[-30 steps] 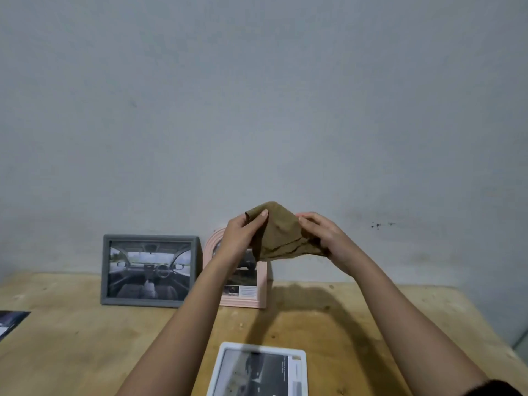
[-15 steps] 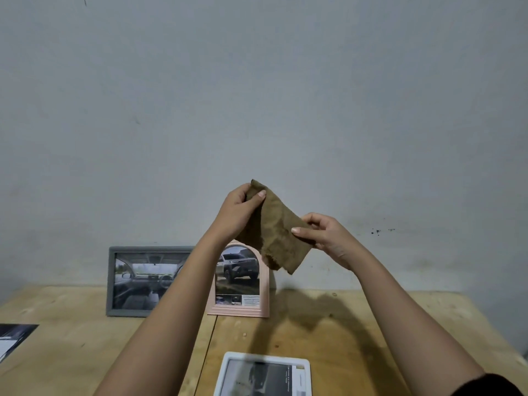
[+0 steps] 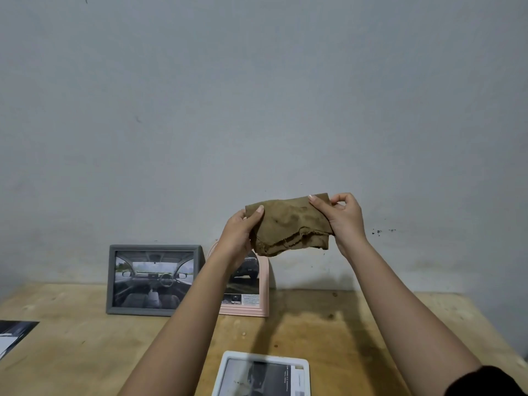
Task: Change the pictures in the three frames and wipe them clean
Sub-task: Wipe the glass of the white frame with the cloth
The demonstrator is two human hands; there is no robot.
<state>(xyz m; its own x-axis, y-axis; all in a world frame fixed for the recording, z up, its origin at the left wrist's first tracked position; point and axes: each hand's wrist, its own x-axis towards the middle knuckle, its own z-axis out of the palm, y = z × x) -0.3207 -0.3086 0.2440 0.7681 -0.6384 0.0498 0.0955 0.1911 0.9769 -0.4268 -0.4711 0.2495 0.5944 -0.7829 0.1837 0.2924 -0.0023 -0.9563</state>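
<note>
From the head view, low and centre-right in the frame, I see both hands raised in front of the wall [image 3: 257, 110], holding a brown cloth [image 3: 288, 224] stretched between them; the left hand [image 3: 238, 235] pinches its left edge, thumb on the near face; the right hand [image 3: 347, 221] has its fingers [image 3: 314, 202] curled round the upper right corner; the frayed lower hem hangs loose. The cloth is in the air, well above the counter [image 3: 71, 352], touching no frame.

Lower left, a grey frame [image 3: 154, 280] stands against the wall with a car-interior picture; just beside it, partly behind the left forearm, stands a pink arched frame [image 3: 248, 292]; at the bottom centre a white frame [image 3: 263, 374] lies flat, partly cut off by the picture's edge; a loose print [image 3: 14, 335] lies at the far left edge.

My judgement: the cloth is being readied for wiping; the risks I see are these: the standing frames only lean, so a hard wipe or a brushing forearm could tip them; the cloth looks soiled, so it may smear glass; loose threads could snag a frame corner.
</note>
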